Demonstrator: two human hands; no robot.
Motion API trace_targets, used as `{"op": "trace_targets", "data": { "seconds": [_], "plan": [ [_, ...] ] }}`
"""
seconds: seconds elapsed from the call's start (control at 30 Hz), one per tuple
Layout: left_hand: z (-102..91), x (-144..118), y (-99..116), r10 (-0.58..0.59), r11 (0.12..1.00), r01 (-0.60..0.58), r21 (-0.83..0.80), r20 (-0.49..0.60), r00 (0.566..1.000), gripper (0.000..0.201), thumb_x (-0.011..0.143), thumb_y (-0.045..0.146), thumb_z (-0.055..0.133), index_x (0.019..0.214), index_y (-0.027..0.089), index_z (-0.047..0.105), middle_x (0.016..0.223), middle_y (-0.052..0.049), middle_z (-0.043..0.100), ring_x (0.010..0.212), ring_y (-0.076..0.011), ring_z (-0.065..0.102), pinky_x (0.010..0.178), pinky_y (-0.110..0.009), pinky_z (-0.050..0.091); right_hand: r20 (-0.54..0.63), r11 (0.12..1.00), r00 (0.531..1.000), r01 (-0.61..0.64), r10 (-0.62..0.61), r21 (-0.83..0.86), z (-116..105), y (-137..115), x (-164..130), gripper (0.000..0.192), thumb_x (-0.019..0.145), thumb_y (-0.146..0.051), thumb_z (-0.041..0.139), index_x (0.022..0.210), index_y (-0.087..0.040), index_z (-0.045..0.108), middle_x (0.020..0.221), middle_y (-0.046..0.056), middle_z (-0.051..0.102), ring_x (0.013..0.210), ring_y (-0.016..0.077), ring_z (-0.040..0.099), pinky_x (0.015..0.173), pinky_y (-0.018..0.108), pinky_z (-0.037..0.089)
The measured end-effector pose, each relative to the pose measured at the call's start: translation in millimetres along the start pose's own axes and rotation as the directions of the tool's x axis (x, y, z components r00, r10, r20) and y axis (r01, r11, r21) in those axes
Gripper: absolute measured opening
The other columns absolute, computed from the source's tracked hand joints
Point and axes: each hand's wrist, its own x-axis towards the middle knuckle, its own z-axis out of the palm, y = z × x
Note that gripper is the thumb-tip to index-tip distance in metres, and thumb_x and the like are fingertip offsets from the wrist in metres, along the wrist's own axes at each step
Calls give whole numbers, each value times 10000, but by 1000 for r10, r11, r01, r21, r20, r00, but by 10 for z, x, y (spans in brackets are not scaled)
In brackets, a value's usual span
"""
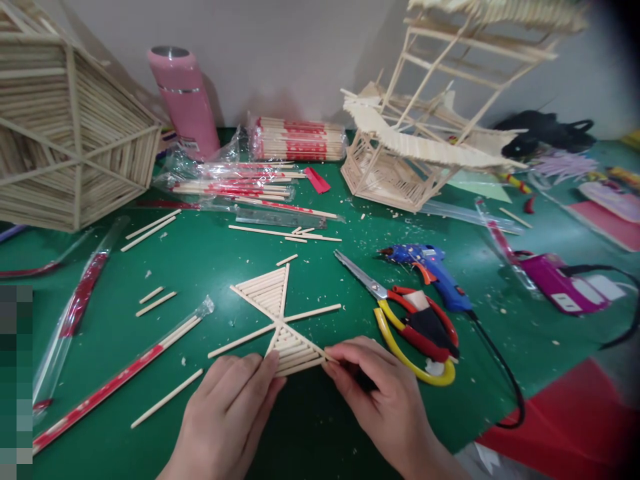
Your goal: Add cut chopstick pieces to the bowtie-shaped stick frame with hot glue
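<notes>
A flat piece built of thin wooden sticks (277, 313) lies on the green mat (210, 260). It has two filled triangles meeting at a centre and long spokes crossing. My left hand (227, 407) presses its fingertips on the near triangle's left corner. My right hand (385, 393) pinches the right end of the near triangle's outer stick between thumb and forefinger. Both hands rest at the near edge of the mat.
Scissors (410, 320) with red and yellow handles and a blue glue gun (430, 270) lie right of the piece. Wrapped chopsticks (110, 383), loose sticks, a pink flask (184, 100), a stick tower (425, 133) and a large stick panel (65, 133) stand around.
</notes>
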Motion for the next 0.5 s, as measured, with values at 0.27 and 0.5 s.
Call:
{"op": "trace_targets", "data": {
  "seconds": [0.27,0.5],
  "plan": [
    [4,15,11,37,998,-37,60,-1,999,231,836,112,505,1058,120,569,826,-69,654,717,-155,609,644,-234,504,-3,1000,1000,2,-2,-5,4,6,2,95,811,-119,550,855,-193,588,728,15,628,652,136,600,577,250,507],
    [54,25,21,-1,998,3,56,-25,1000,216,860,170,487,1050,93,553,785,-60,625,668,-135,584,604,-232,500,-6,1000,1000,-8,8,17,11,7,-14,92,808,-115,559,866,-179,589,743,23,621,666,127,590,585,229,492]
  ]
}}
